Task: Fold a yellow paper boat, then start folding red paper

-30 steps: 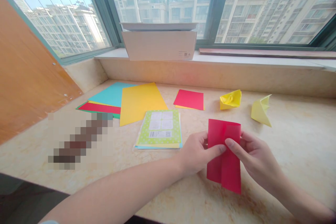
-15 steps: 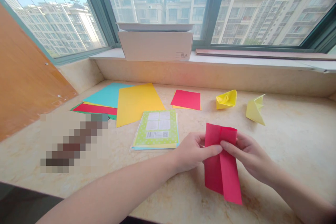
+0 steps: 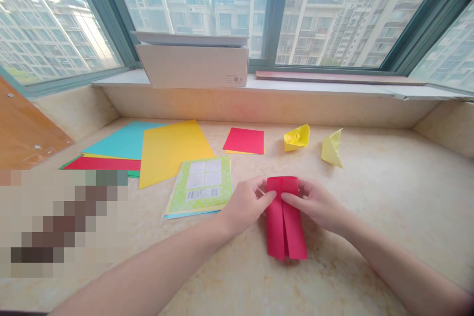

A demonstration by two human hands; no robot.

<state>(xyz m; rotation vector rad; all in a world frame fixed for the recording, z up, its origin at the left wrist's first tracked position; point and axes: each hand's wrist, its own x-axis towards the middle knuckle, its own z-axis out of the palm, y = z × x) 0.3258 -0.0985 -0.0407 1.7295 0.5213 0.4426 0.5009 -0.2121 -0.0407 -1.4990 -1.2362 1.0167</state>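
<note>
A folded red paper (image 3: 285, 224) lies on the marble counter (image 3: 388, 207), its two side flaps meeting along a centre line. My left hand (image 3: 244, 205) pinches its upper left edge, thumb on top. My right hand (image 3: 316, 202) pinches the upper right edge the same way, fingers behind the sheet. The thumbs of both hands point toward the middle seam.
To the left lie a green-patterned paper pack (image 3: 200, 187), a yellow sheet (image 3: 170, 150) and teal and red sheets (image 3: 118, 145). Behind are a small red sheet (image 3: 244, 140) and two yellow folded pieces (image 3: 296, 137) (image 3: 332, 148). A white box (image 3: 194, 61) stands on the sill.
The red paper has come down from a tilted, lifted hold to lie flatter on the counter, with its flaps closed to the centre. The view has shifted right.
</note>
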